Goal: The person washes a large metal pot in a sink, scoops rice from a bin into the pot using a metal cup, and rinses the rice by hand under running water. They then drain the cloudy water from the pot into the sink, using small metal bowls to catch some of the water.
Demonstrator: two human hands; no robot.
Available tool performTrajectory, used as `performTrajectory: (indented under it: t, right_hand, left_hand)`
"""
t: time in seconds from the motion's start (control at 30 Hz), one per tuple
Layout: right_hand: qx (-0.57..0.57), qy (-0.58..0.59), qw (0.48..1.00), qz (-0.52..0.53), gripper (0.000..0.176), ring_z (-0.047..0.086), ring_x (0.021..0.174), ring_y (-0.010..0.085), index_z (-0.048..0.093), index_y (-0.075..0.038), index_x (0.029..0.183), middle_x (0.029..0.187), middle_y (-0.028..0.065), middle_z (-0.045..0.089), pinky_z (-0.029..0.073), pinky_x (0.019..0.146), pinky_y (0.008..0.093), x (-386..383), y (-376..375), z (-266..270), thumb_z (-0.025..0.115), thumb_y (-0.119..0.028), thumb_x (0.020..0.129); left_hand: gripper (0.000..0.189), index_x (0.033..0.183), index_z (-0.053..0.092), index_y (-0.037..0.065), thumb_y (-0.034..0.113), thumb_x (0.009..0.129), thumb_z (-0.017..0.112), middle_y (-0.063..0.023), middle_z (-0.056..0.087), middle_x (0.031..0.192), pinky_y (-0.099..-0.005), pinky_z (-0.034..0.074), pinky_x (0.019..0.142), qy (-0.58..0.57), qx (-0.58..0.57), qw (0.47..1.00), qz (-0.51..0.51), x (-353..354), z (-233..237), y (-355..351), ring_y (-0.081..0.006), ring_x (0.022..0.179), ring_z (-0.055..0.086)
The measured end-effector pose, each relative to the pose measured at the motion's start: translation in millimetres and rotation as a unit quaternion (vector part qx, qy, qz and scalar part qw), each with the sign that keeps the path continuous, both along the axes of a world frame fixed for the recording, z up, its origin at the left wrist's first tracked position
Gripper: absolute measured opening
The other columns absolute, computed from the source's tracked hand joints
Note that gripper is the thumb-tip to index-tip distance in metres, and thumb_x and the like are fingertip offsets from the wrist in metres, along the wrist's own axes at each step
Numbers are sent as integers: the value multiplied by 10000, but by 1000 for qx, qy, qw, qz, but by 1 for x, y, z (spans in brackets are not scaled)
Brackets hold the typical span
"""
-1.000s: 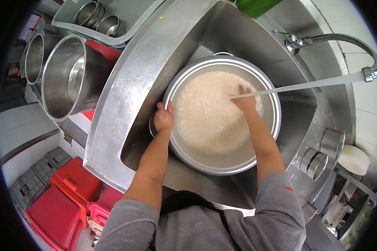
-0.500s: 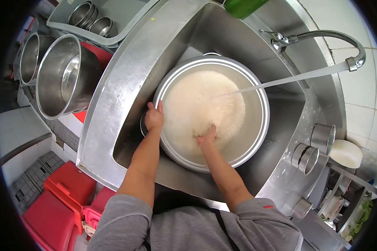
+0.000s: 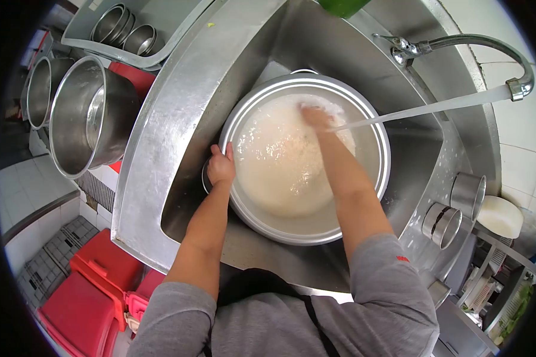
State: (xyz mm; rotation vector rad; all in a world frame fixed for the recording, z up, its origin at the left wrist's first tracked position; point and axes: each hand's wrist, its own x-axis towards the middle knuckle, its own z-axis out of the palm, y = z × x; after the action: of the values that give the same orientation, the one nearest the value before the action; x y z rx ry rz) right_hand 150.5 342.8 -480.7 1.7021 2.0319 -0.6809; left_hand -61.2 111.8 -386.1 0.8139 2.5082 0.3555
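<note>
A big round metal pot [image 3: 289,237] stands in the steel sink, holding cloudy whitish water [image 3: 274,149] with pale rice-like grains under it. My left hand [image 3: 222,165] grips the pot's left side at the rim and handle, thumb over the edge. Toward the far side, my right hand [image 3: 317,117] is in the water, its fingers blurred and partly under the surface. Whether it holds any grains cannot be seen. From the faucet [image 3: 521,88], a stream of water [image 3: 423,112] runs into the pot right beside my right hand.
The sink [image 3: 184,202] surrounds the pot. Large steel pots [image 3: 92,119] stand at left, below a grey tub [image 3: 167,50] with metal bowls. Small steel containers [image 3: 442,225] sit on the right ledge. A green object [image 3: 342,6] is at the top; red bins [image 3: 80,309] are lower left.
My right hand has swept from the near part of the pot to its far side, by the water stream. My left hand keeps its hold on the pot. The view has shifted slightly.
</note>
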Motion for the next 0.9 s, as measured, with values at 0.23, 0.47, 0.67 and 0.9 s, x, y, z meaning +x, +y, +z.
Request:
performTrajectory:
  t: [0.23, 0.47, 0.67, 0.9]
  right_hand:
    - [117, -32, 988, 100, 378, 131, 1217, 449, 594, -121, 1014, 1310, 129, 283, 38, 844, 725, -90, -127, 74, 498, -321, 709]
    - [21, 111, 953, 282, 318, 200, 1197, 442, 599, -134, 1004, 1299, 154, 292, 116, 955, 607, -8, -204, 89, 474, -159, 712]
    - [-13, 200, 979, -45, 359, 213, 1228, 340, 515, -118, 1115, 1330, 176, 240, 166, 1001, 494, 36, -173, 1, 442, -221, 778]
    - [-69, 124, 976, 163, 388, 223, 1226, 320, 483, -108, 1149, 1329, 175, 242, 184, 1000, 472, 51, -195, 35, 442, -244, 788]
  left_hand:
    - [472, 906, 383, 29, 494, 832, 340, -237, 577, 738, -490, 434, 621, 1, 1, 1000, -3, 1, 0, 0, -410, 705, 556]
    - [471, 906, 382, 27, 490, 836, 333, -239, 575, 738, -490, 434, 618, -6, 2, 1000, -2, 0, 0, -1, -413, 701, 554]
    - [476, 923, 387, 29, 494, 835, 331, -251, 570, 759, -488, 431, 630, -19, -7, 1000, 2, 1, 3, 0, -414, 725, 551]
    - [475, 937, 393, 18, 480, 840, 336, -270, 563, 765, -495, 425, 637, -27, -7, 1000, 3, 0, 5, 2, -428, 734, 544]
